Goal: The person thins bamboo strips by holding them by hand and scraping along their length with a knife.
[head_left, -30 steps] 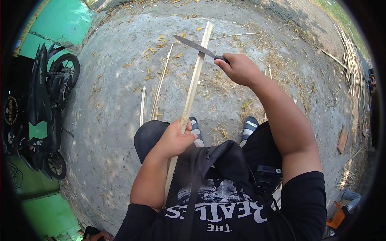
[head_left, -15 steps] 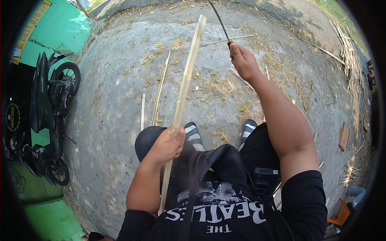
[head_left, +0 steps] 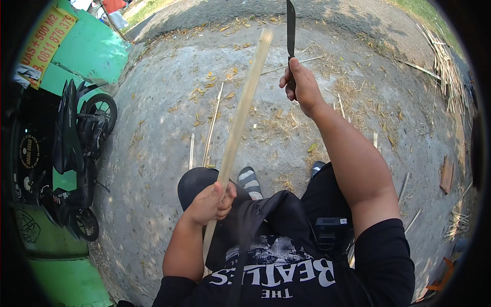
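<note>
My left hand [head_left: 210, 204] is closed around a long pale bamboo strip [head_left: 240, 115]. The strip slants away from my body, its far end up and to the right, its lower end along my left side. My right hand [head_left: 303, 87] grips the handle of a machete [head_left: 291, 30] with a long dark blade, held out ahead with the blade pointing away from me. Part of the blade runs out at the top edge of the view. Blade and strip are apart.
Thin bamboo pieces [head_left: 213, 123] and dry leaves lie on the concrete ground [head_left: 148, 169]. A motorcycle [head_left: 76, 148] stands at the left by a green wall. At the far right are a heap of split bamboo [head_left: 447, 71], a brown block [head_left: 447, 175] and an orange object [head_left: 441, 276].
The machete has turned so its blade shows broad and more upright. My right hand's fingers look looser on the handle. My left hand and the bamboo strip have shifted slightly down in view.
</note>
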`<state>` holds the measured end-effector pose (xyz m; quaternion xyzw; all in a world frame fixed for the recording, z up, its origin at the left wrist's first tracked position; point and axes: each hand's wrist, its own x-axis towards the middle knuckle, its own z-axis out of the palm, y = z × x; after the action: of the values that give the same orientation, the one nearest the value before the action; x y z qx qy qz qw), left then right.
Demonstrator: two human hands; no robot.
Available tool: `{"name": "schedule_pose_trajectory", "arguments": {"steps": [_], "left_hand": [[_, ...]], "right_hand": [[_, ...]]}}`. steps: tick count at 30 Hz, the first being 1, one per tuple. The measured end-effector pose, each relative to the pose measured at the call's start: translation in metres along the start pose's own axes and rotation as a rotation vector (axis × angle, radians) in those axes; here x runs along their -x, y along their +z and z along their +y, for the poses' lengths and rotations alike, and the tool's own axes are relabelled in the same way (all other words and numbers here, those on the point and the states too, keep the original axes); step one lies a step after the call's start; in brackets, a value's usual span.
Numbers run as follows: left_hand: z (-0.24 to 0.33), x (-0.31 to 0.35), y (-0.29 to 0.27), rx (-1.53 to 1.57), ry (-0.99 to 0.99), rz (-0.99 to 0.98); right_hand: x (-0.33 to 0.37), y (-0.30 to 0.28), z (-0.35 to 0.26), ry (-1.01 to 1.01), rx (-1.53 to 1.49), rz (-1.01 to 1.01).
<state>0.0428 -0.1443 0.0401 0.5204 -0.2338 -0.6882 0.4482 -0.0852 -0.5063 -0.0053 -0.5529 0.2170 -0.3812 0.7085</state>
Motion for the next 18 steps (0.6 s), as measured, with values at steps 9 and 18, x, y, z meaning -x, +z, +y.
{"name": "schedule_pose_trajectory", "arguments": {"steps": [9,18], "left_hand": [[-0.001,0.002,0.021,-0.044,0.08,0.032],[0.02,-0.021,0.032,-0.106,0.065,0.199]], "right_hand": [[0.015,-0.006,-0.011,0.062,-0.095,0.021],[0.018,-0.002,-0.016,0.063,-0.057,-0.072]]}}
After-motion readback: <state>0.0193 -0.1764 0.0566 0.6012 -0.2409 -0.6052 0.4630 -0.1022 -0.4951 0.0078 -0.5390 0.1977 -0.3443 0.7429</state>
